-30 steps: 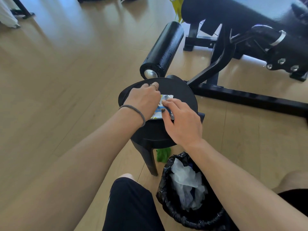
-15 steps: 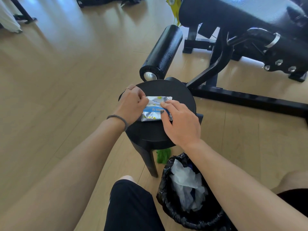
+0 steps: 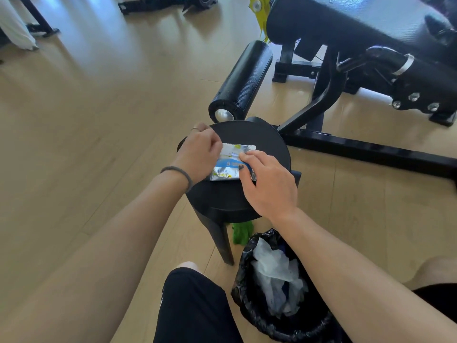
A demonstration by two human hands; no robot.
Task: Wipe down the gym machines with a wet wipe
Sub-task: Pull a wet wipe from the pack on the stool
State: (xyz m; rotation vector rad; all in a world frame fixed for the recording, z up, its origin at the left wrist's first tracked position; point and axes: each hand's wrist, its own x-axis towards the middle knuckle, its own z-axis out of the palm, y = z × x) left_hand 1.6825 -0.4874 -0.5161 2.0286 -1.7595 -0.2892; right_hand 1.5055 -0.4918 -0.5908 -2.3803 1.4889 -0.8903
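The left hand (image 3: 199,151) sits at the left end of the wet wipe packet (image 3: 228,162), fingers curled down onto that end, so its grip is closed on the packet, probably pinching a corner to tear it or draw a wipe out; the fingertips themselves are hidden under the knuckles. Between the two hands the packet lies flat on the round black stool (image 3: 259,139), which serves as a worktop and keeps the foil steady while both hands work on it. Just right of that grip, the right hand (image 3: 269,184) presses its thumb and forefinger onto the packet's right end, clamped there, likely as the anchor against the left hand's pull. Below and toward the person from the right grip stands a bin lined with a black bag (image 3: 243,288), holding crumpled pale wipes, placed close for discarding. Beyond both grips stands the gym machine (image 3: 346,28) with its black roller pad (image 3: 243,78), not yet touched by a wipe.
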